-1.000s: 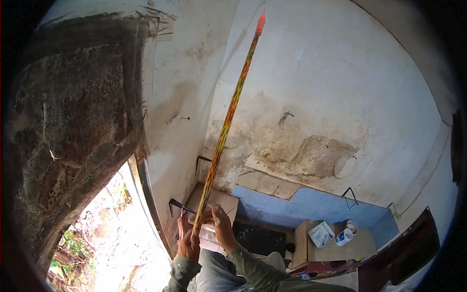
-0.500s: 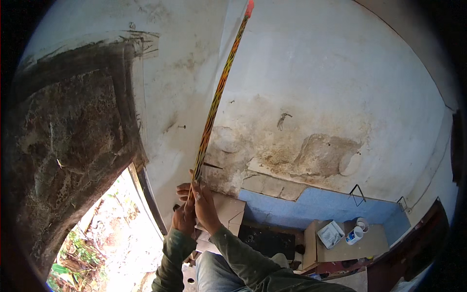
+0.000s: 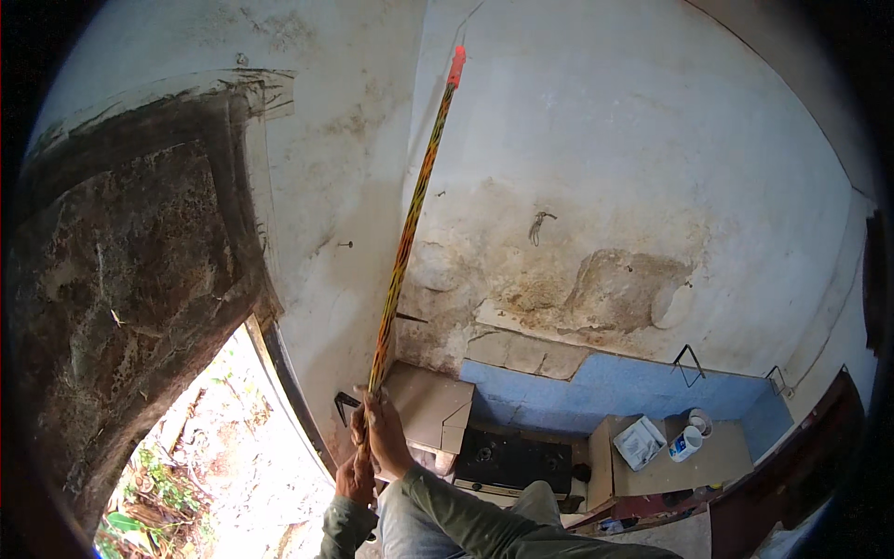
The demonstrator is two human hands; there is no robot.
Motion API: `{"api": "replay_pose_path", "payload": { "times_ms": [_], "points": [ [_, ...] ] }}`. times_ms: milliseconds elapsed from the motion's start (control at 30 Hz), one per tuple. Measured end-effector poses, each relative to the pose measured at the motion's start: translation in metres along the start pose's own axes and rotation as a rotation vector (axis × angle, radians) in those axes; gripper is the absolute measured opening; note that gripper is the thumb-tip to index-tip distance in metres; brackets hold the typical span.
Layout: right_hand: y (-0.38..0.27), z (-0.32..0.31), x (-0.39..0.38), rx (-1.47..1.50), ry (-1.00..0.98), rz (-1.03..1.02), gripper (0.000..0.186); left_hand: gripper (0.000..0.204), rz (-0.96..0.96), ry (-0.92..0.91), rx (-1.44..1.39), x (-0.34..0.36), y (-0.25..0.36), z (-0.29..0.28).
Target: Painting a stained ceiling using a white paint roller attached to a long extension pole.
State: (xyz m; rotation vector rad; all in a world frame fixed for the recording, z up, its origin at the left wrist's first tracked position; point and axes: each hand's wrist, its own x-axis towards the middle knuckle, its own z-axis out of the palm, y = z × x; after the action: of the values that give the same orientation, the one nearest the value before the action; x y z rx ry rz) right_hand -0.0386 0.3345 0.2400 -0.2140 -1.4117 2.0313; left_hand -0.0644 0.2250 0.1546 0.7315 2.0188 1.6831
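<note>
A long pole (image 3: 408, 233) with a yellow, black and orange streaked pattern slants up from my hands. Its red end piece (image 3: 456, 67) is near the pale wall, with a thin wire-like bit above it; whether it touches the wall I cannot tell. My right hand (image 3: 387, 436) is closed round the lower part of the pole. Just below it, my left hand (image 3: 355, 479) grips the same pole, its fingers partly hidden.
A tan counter (image 3: 424, 406) and a black stove (image 3: 512, 463) stand below. A white tray (image 3: 639, 442) and white cups (image 3: 685, 444) sit on another counter. At left is a bright doorway (image 3: 233, 447). Metal brackets (image 3: 688, 364) and a hook (image 3: 539, 226) stick out of the stained wall.
The pole has come down, its red end now lower and slightly left. Both hands have moved down with it, still gripping.
</note>
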Motion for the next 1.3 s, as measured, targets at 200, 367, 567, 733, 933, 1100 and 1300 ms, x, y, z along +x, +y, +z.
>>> {"api": "replay_pose_path", "payload": {
  "times_ms": [200,367,567,733,933,1100,1300],
  "points": [
    [-0.061,0.019,0.061,-0.036,-0.038,-0.097,0.038,0.055,1.205,0.693,0.603,0.080,0.027,0.008],
    [-0.112,0.033,0.110,-0.080,-0.055,-0.205,0.040,0.055,0.518,0.164,-0.028,0.104,0.119,0.001],
    [-0.141,0.044,0.124,-0.011,-0.075,-0.179,0.039,0.018,0.303,0.008,-0.003,0.136,0.125,-0.008],
    [-0.096,0.010,0.098,-0.113,-0.024,-0.160,0.040,0.045,1.058,0.310,0.609,0.093,0.077,0.013],
    [-0.020,-0.014,0.045,-0.113,-0.002,-0.066,0.040,0.030,0.707,0.054,0.422,0.040,0.006,0.018],
    [0.041,-0.026,-0.005,-0.062,0.062,0.051,0.041,0.064,0.214,0.022,0.079,0.001,-0.044,0.028],
    [0.048,-0.018,-0.041,-0.046,0.168,0.105,0.034,0.064,0.006,-0.032,-0.029,-0.036,-0.079,0.027]
  ]
}}
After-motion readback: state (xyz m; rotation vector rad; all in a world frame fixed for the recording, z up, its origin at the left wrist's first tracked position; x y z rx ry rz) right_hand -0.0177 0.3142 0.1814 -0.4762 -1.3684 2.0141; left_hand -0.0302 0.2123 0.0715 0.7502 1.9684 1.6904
